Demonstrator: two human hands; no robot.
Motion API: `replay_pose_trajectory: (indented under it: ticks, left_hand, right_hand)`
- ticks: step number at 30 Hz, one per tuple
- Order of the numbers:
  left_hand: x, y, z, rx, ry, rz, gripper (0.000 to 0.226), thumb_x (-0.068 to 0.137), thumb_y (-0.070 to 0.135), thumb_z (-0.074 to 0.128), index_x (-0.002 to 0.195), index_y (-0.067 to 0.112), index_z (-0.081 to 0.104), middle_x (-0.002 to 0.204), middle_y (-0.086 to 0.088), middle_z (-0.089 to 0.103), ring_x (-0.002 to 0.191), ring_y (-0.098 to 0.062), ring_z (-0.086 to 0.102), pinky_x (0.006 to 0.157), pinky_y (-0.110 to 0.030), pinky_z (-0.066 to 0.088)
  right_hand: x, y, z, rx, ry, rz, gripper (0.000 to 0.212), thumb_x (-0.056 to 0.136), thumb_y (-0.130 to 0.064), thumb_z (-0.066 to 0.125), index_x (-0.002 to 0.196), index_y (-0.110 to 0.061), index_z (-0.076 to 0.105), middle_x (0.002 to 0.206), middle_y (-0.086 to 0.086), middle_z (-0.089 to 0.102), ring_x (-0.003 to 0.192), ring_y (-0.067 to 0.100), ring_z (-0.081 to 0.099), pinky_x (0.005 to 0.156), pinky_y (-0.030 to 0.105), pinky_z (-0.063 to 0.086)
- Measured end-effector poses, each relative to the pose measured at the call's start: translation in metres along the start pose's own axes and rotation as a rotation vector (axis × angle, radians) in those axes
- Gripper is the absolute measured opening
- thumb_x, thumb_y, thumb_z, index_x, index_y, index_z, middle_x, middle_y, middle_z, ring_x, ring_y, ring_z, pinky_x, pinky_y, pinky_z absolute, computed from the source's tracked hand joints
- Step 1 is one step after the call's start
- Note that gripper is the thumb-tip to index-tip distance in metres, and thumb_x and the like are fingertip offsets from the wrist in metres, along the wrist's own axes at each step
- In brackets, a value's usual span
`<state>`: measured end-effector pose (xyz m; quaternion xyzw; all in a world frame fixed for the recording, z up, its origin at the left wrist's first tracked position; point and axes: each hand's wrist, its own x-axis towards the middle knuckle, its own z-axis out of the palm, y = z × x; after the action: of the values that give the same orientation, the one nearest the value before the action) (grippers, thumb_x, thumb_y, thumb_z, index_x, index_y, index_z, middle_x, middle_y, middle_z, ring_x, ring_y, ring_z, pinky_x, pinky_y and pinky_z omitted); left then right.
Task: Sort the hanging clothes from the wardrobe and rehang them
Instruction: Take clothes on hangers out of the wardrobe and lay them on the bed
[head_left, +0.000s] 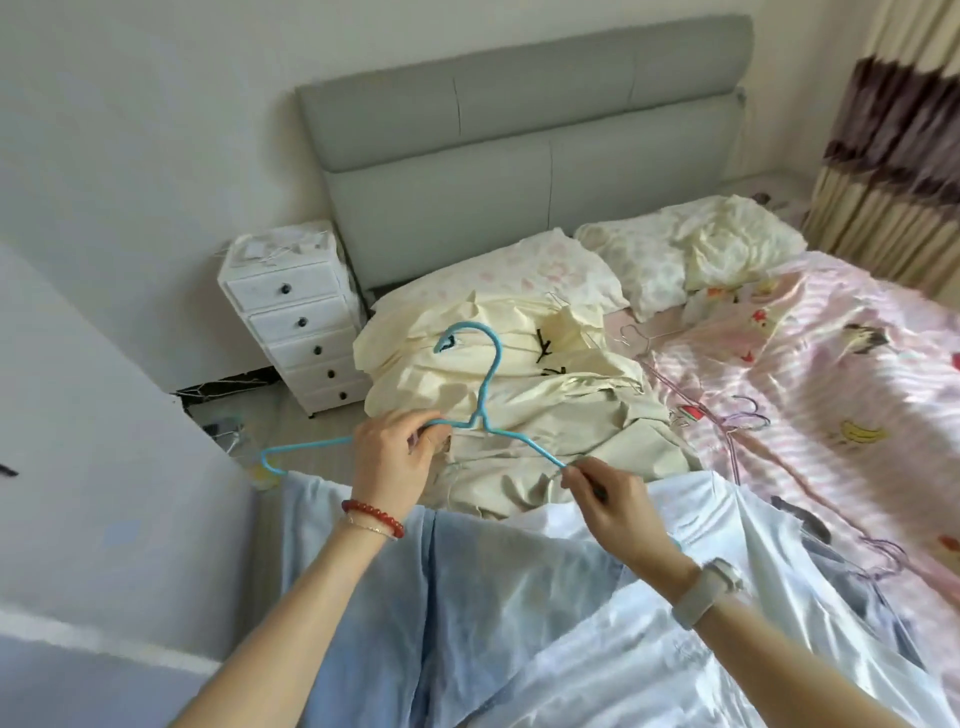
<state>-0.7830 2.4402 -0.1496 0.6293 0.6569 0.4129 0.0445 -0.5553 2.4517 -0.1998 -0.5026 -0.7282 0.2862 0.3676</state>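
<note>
Thin blue wire hanger (485, 415) held in the air over the near left part of the bed (831, 364), hook pointing away, above the pale blue shirt-like garment (467, 597) draped in front. Left hand (392, 457) fingers curl round the left shoulder bar near the neck; right hand (608, 493) fingers pinch the right arm's end. Likely step: thread the hanger into the garment. Best done one arm end at a time through the neck opening, keeping the hook out. Cream clothes pile (519, 395) lies behind; spare wire hangers (737, 421) beside it.
</note>
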Motion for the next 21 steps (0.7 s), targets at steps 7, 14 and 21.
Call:
replay_pose_trajectory:
  ticks: [7,14,21]
  left_hand:
    - [0.103,0.016,0.039,0.183,0.193,0.062,0.015,0.077,0.018,0.065,0.081,0.006,0.072,0.073,-0.010,0.069,0.068,-0.031,0.056,0.074,-0.039,0.037]
    - [0.186,0.070,0.103,0.175,0.127,0.192,0.022,0.082,0.021,0.061,0.098,0.009,0.070,0.101,-0.012,0.066,0.104,-0.034,0.056,0.106,-0.053,0.024]
    - [0.163,0.072,0.215,0.207,-0.466,0.140,0.061,0.092,0.036,0.049,0.145,0.029,0.020,0.155,-0.006,0.005,0.141,-0.023,0.002,0.113,-0.042,0.006]
  right_hand:
    - [0.107,0.011,-0.014,0.232,0.128,0.061,0.023,0.090,-0.013,0.055,0.069,-0.015,0.063,0.040,-0.009,0.041,0.046,0.003,0.044,0.047,0.013,0.029]
    - [0.159,0.045,-0.052,0.363,0.313,0.151,0.026,0.092,-0.009,0.050,0.070,-0.012,0.063,0.048,-0.002,0.039,0.045,0.006,0.037,0.047,0.016,0.027]
    - [0.193,0.157,-0.094,0.193,0.495,0.493,0.029,0.093,-0.015,0.045,0.084,-0.002,0.068,0.066,0.012,0.061,0.071,0.026,0.057,0.059,0.028,0.034]
